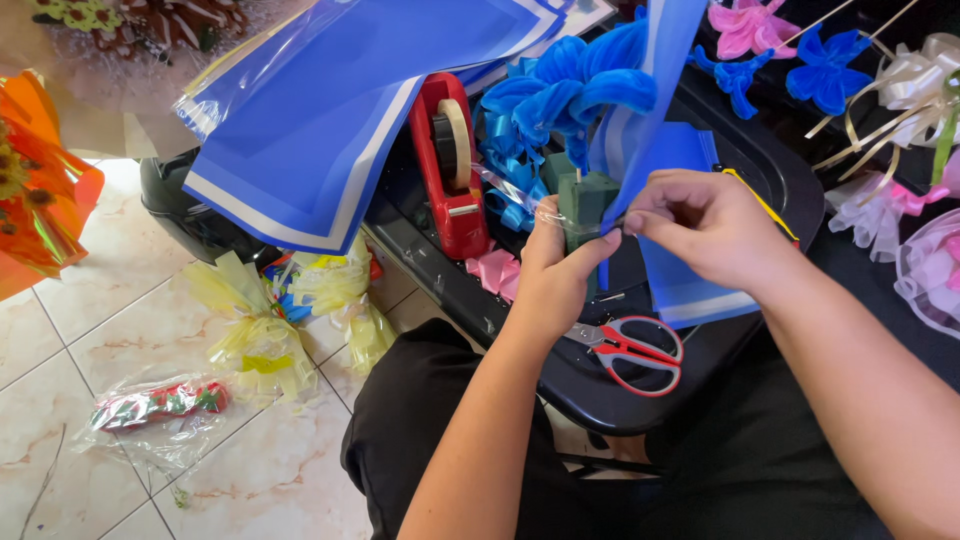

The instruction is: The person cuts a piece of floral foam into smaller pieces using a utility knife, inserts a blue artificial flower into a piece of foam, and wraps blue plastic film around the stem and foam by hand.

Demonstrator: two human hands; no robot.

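The left hand (553, 268) is wrapped around a dark green foam block (583, 203), with the fingers curled shut on its near side and the thumb up by the top. The block sits in the middle of the scene, just above a black tray (770, 165), and a thin stick pokes up out of it into fuzzy blue flowers (580, 85). The right hand (700, 225) is just to the right of the block. Its thumb and first fingers are pinched tight on the edge of a blue wrapping sheet (665, 140) with a white stripe, right where the sheet meets the block. A strip of clear tape (515, 192) runs from the block toward the left, up to a red tape holder (450, 165) that stands on the tray. Red scissors (635, 350) lie on the near part of the tray, just below the two hands, and no hand touches them. A small pink bow (495, 270) lies beside the left wrist. A big blue sheet (320, 110) with a white edge hangs over the far left of the tray. Yellow ribbon bows (265, 335) and a clear bag with something red and green inside (160, 405) lie on the tile floor (90, 330) at the left. More bows, pink, blue and cream, sit at the far right.
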